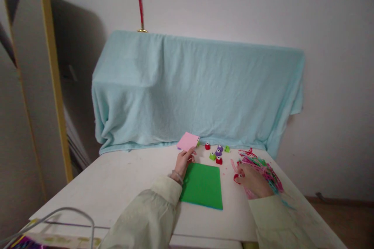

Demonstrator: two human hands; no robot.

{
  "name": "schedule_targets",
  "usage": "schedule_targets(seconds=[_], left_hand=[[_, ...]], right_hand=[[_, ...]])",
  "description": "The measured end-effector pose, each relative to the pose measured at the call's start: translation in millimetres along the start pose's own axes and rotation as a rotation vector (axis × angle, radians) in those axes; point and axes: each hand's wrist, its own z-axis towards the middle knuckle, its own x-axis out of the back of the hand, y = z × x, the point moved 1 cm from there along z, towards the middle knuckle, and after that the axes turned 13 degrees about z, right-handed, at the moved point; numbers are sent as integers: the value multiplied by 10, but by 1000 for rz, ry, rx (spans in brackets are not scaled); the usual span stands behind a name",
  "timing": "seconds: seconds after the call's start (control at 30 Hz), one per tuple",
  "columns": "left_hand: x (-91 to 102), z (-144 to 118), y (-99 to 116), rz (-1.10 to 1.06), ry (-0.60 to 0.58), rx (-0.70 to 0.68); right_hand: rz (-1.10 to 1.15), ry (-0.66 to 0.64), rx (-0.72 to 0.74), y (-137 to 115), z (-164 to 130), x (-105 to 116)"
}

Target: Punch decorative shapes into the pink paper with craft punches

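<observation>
Single head-worn view, forward and down over the table (117, 186), wall behind.

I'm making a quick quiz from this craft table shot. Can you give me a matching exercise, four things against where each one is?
Things:
1. pink sheet
2. green sheet
3. small punches
4. paper strips

Places:
A. flat on the table, between the two arms
B. piled by the right hand
C. lifted in the left hand
D. scattered in front of the blue cloth

Pairs: 1-C, 2-A, 3-D, 4-B
</observation>
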Motion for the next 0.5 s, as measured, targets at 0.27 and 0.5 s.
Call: schedule_targets(seconds=[0.27,0.5], left_hand=[[-67,-42,-22,132,-274,152],[-68,-46,-91,426,-224,-58]], right_hand=[[314,252,78,-343,218,-170],[863,762,123,-989,462,-226]])
